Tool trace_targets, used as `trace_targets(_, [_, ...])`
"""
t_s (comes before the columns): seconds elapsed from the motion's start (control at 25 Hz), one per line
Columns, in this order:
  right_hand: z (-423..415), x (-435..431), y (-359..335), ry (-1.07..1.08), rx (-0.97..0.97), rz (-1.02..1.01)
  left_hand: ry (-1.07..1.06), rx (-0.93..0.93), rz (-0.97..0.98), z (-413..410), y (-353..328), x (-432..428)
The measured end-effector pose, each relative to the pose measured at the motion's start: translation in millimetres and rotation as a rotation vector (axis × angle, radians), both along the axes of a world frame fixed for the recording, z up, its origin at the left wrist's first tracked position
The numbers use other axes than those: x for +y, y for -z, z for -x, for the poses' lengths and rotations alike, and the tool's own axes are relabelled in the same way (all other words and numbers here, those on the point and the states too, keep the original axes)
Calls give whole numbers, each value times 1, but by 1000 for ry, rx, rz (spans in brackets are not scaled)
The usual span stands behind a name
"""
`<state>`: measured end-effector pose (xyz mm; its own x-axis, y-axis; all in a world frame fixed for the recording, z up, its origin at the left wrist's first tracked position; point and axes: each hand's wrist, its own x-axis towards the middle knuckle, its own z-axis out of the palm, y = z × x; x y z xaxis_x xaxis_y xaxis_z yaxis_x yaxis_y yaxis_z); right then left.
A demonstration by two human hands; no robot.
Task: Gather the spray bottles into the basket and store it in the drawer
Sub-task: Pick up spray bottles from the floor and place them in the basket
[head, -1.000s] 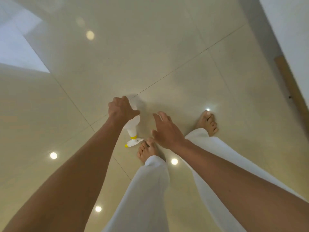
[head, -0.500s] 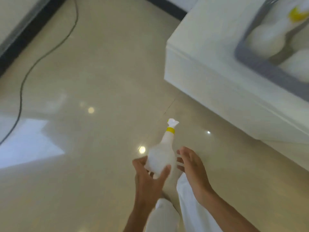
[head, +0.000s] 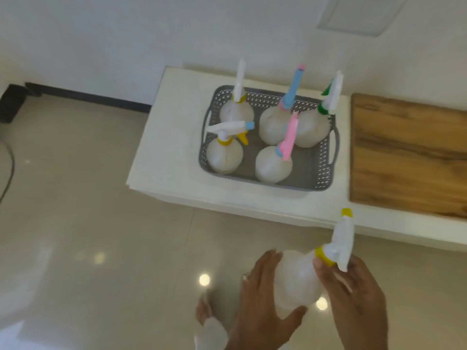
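A second ago your left hand (head: 262, 301) gripped the spray bottle (head: 300, 281) low over the floor by your feet, nozzle toward you; you have since lifted it, and it now tilts nozzle-forward in front of the white surface (head: 174, 152). Your right hand (head: 353, 296), then hovering open beside it, now grips its neck under the yellow collar. Your view has risen, so the grey basket (head: 326, 150) with five bottles, only partly seen half a second ago, shows whole.
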<state>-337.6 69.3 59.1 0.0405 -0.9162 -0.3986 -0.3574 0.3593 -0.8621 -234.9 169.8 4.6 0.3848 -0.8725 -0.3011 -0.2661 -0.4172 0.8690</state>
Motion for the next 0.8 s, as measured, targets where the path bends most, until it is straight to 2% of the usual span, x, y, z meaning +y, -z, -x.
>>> trace_targets(0.12, [0,-37,-23,34,9,188,7,-87,27,4,-23,-53])
trace_targets(0.24, [-21,-79,-39,45,-5,374,-90,-152,124,-6,-37,-105])
trace_targets(0.48, [-73,-134,-29,17,139,620,-171,-331,108,-45,-40,-178])
trace_targets(0.72, [-85,-154,23,18,238,644,-69,-44,-67,-47,-29,-205])
trace_targets(0.8, [-84,-159,38,21,241,619,-75,-14,-115,-45,-22,-212])
